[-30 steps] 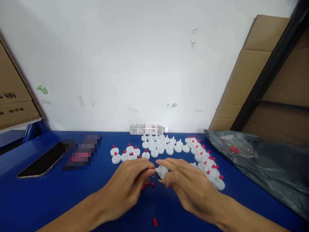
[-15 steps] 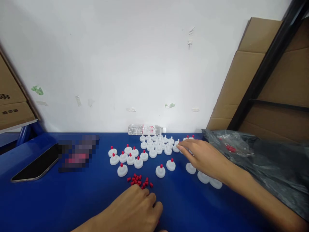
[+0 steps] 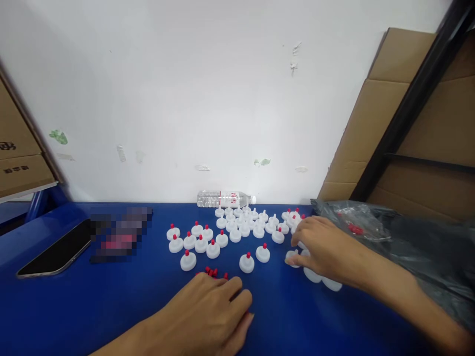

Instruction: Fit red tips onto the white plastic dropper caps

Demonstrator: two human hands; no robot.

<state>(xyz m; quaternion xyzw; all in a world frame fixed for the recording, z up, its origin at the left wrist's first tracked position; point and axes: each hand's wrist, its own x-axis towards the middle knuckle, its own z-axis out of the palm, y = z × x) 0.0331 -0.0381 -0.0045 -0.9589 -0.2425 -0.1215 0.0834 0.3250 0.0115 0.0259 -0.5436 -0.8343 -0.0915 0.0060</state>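
Close to the camera, my left hand (image 3: 208, 311) is closed, thumb and forefinger pinched together. A speck of red shows between them, looking like a small red tip cap. Its knuckles cover part of a pile of red tip caps (image 3: 213, 272). My right hand (image 3: 322, 244) is lowered at the right, thumb and fingers apart. Its thumb reaches a white nozzle lid (image 3: 291, 257) lying on the table; the fingers hide other lids. Beside that hand stands a red-tipped lid (image 3: 278, 236). More red-tipped lids (image 3: 201, 244) stand left of centre, and untipped lids (image 3: 244, 228) cluster behind.
A clear plastic bottle (image 3: 226, 199) lies against the wall. At the left are a phone (image 3: 55, 249) and a partly blurred dark item (image 3: 129, 230). A dark plastic bag (image 3: 415, 247) with a clear bag of red pieces (image 3: 356, 230) covers the right side.
My right hand has moved away from the lid cluster, rightward and nearer, and a red-tipped lid now shows where it was. My left hand has shifted slightly forward over the red caps.
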